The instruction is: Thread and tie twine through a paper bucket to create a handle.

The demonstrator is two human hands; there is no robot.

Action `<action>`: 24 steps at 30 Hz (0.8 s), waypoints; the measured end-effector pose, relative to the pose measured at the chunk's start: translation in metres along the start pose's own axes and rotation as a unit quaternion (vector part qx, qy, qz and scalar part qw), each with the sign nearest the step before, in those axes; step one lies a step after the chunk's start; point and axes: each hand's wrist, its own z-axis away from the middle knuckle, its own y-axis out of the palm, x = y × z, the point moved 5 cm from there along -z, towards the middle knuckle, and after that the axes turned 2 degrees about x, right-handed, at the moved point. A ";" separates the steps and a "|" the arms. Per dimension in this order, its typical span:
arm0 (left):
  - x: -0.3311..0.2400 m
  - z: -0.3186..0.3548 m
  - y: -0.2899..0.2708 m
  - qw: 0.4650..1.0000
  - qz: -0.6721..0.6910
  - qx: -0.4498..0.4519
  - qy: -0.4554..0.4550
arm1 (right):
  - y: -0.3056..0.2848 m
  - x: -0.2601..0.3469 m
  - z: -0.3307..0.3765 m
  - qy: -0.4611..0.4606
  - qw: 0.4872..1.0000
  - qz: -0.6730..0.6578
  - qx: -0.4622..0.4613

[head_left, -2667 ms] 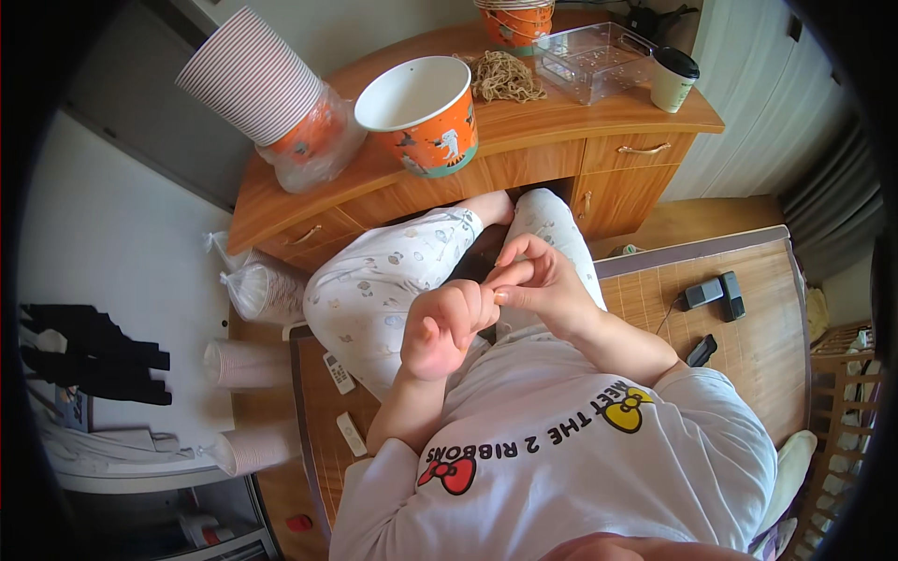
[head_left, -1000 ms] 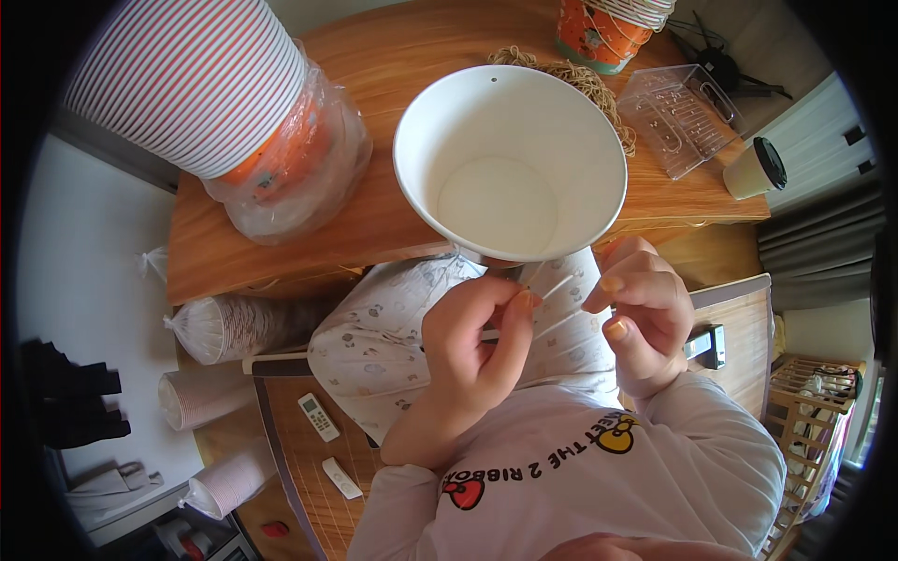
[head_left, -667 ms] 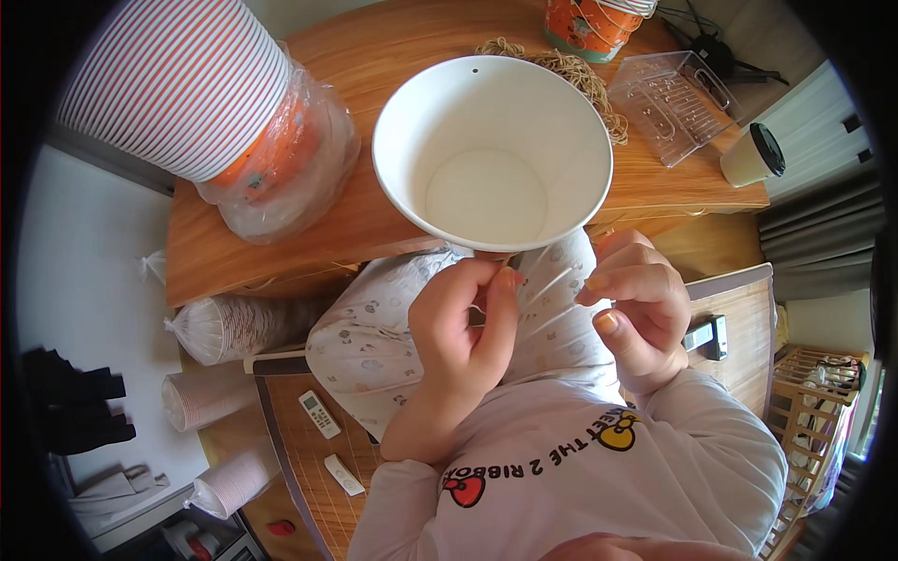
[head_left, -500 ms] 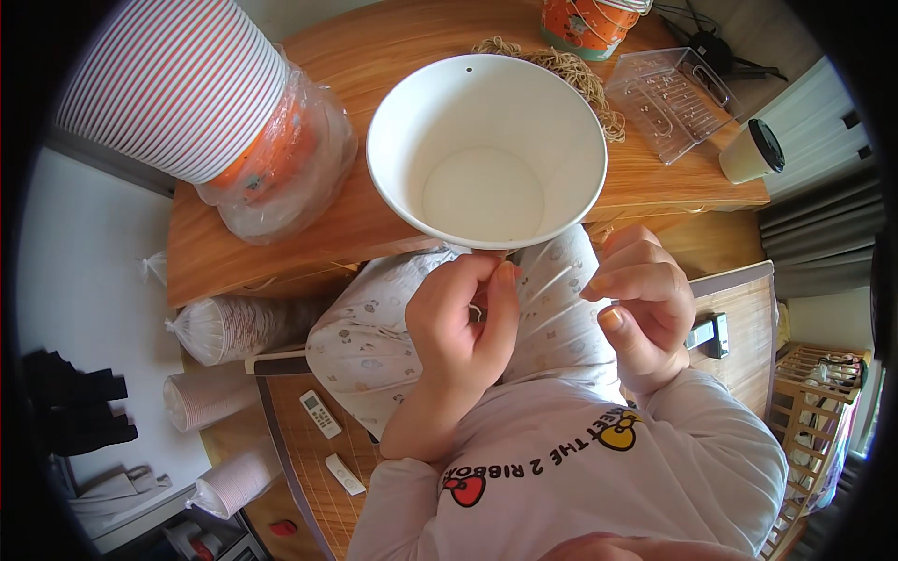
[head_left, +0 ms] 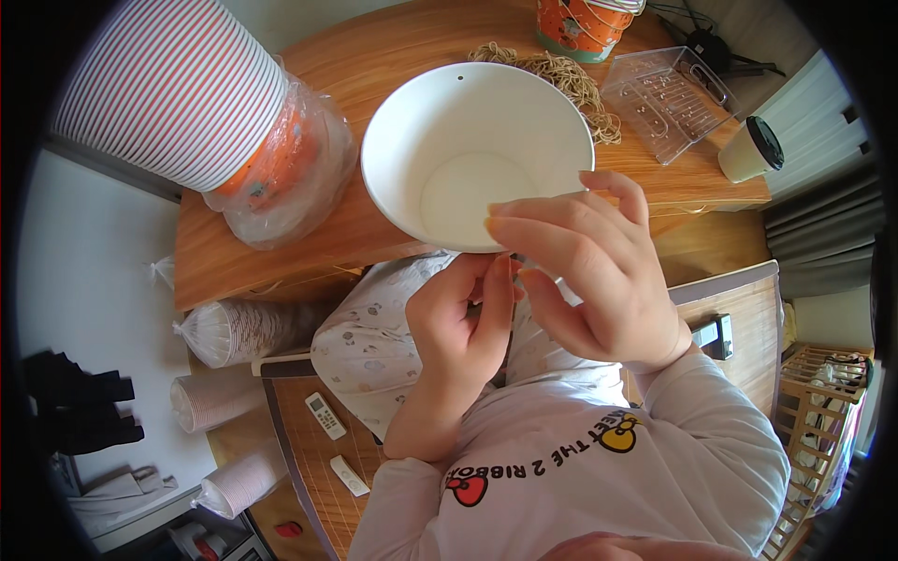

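Observation:
A white paper bucket (head_left: pixel 449 131) sits in front of me at the table's near edge, its mouth facing up. One small hole shows in its far wall just under the rim. My left hand (head_left: pixel 456 313) is closed in a pinch at the near side, right below the rim; what its fingertips hold is hidden. Over the near right rim reaches my right hand (head_left: pixel 594 271), fingers apart and curved, with nothing visible in them. Its thumb is close to the left fingertips. Behind the bucket lies a heap of tan cords (head_left: pixel 561 79).
A tall stack of nested orange buckets (head_left: pixel 178 93), partly in plastic, leans at the left. Farther right are an orange bucket (head_left: pixel 585 28), a clear tray (head_left: pixel 664 103) with small pieces and a lidded cup (head_left: pixel 751 150). Bagged cup stacks (head_left: pixel 248 332) stand below the table.
My right hand has moved left and up to the bucket's near rim, and its fingers have spread. My left hand keeps its pinch there. The bucket has shifted slightly left.

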 end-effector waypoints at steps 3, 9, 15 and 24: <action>0.004 0.001 -0.002 1.000 -0.016 -0.001 0.014 | 0.001 0.008 -0.007 0.016 0.999 -0.027 0.045; 0.004 -0.001 -0.002 1.000 -0.012 0.006 0.020 | 0.011 0.005 -0.005 0.018 0.999 -0.037 0.028; 0.003 0.003 -0.006 1.000 -0.021 -0.001 0.020 | 0.011 0.001 0.001 0.049 0.994 -0.095 -0.005; 0.006 0.011 -0.016 0.985 0.133 0.092 0.059 | 0.028 0.019 0.060 -0.149 0.967 -0.170 -0.117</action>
